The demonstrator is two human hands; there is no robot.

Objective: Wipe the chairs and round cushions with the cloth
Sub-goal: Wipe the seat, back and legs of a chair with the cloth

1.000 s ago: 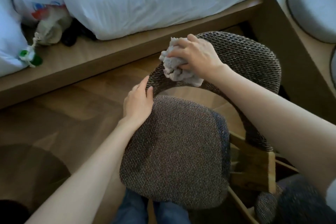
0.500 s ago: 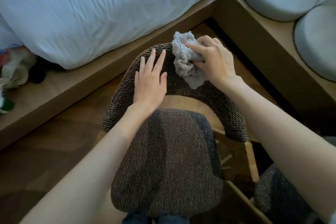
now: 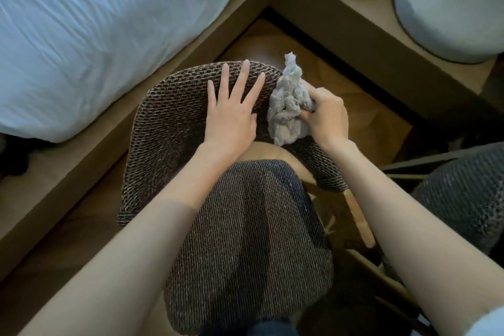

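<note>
Chair (image 3: 245,240) backrest lies under the spread, flat fingers of the left hand (image 3: 231,117). Fingers of the right hand (image 3: 327,114) curl round the bunched cloth (image 3: 289,106), pressed on the weave just beside the left fingertips. Likely fault: the cloth's loose tail snags the coarse weave.

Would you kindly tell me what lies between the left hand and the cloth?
In the head view, only a narrow strip of the woven backrest separates the left hand from the cloth, which the right hand grips.
</note>
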